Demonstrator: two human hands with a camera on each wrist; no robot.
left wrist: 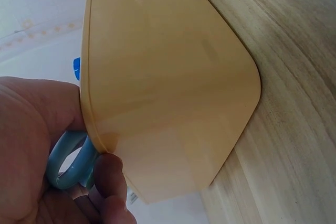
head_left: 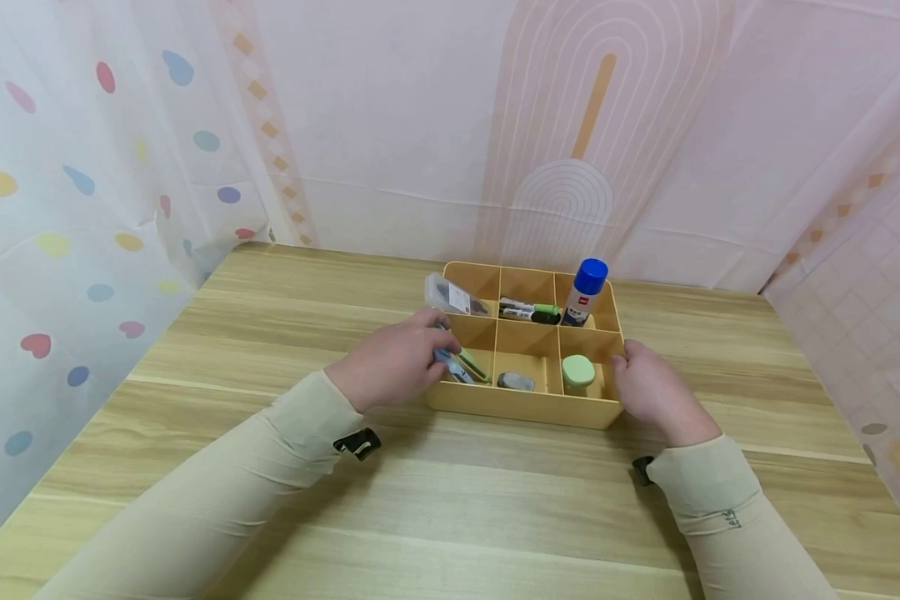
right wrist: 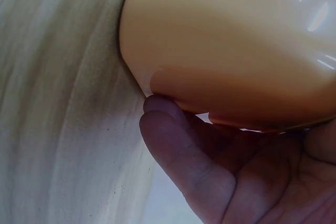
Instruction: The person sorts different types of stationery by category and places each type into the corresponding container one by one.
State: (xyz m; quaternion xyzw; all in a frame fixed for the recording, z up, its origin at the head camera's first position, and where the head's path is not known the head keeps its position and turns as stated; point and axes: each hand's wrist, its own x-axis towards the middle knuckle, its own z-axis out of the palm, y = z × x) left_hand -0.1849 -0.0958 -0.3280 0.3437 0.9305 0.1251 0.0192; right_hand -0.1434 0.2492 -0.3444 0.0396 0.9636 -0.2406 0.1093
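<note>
A yellow desk organizer box (head_left: 525, 410) with several compartments stands on the table. My left hand (head_left: 397, 358) grips its left rim, fingers on the outside wall. Blue scissors (head_left: 456, 367) stand in the front left compartment beside a slim green tool (head_left: 472, 365); in the left wrist view, their handle loop (left wrist: 65, 163) pokes out by my palm. At the right end my right hand (head_left: 656, 392) holds the wall, thumb at the rim and fingers along the outside, seen close in the right wrist view. Most of the left fingers are hidden in the head view.
Behind sit a clear plastic case (head_left: 450, 293), black and green markers (head_left: 528, 311) and a blue-capped bottle (head_left: 581, 296). In front are a small grey item (head_left: 516, 382) and a light green lidded container (head_left: 577, 372). A patterned curtain (head_left: 390, 125) hangs behind the wooden table (head_left: 450, 517).
</note>
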